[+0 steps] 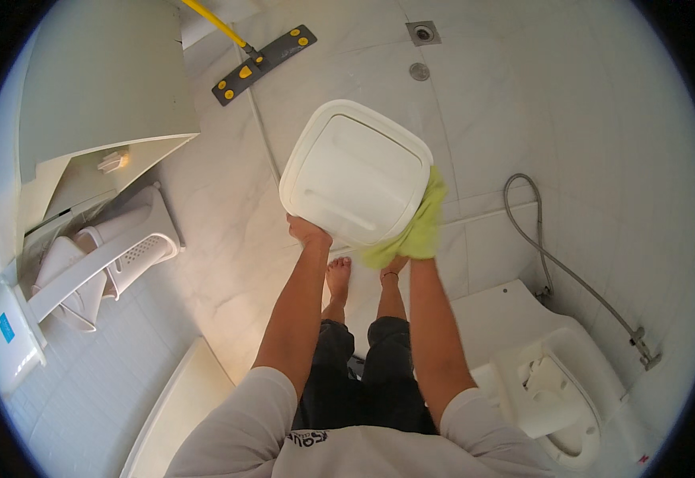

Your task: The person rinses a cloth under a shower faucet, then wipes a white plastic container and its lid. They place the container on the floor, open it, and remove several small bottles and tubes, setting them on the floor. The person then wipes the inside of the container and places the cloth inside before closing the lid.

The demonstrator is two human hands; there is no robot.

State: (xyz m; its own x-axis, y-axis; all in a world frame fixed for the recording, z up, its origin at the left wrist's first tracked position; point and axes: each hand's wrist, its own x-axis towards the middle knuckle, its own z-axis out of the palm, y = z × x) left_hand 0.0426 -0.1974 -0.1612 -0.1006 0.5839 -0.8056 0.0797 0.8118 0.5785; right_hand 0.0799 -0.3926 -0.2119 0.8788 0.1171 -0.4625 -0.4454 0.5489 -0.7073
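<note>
In front of me, above my feet, is a white plastic trash bin (355, 179) with a rounded-square lidded top facing up. My left hand (311, 231) grips its near left edge, fingers partly hidden under the rim. A lime-green cloth (420, 231) lies against the bin's right side and near right corner. My right hand is almost wholly covered by this cloth, which it presses to the bin; its fingers are out of sight.
A flat mop (264, 64) with a yellow handle lies at upper left, near a cabinet (108, 80). White plastic pieces (108, 255) lean at left. A toilet (558, 390) stands at right beneath a flexible hose (578, 279). A floor drain (423, 33) sits at the far side.
</note>
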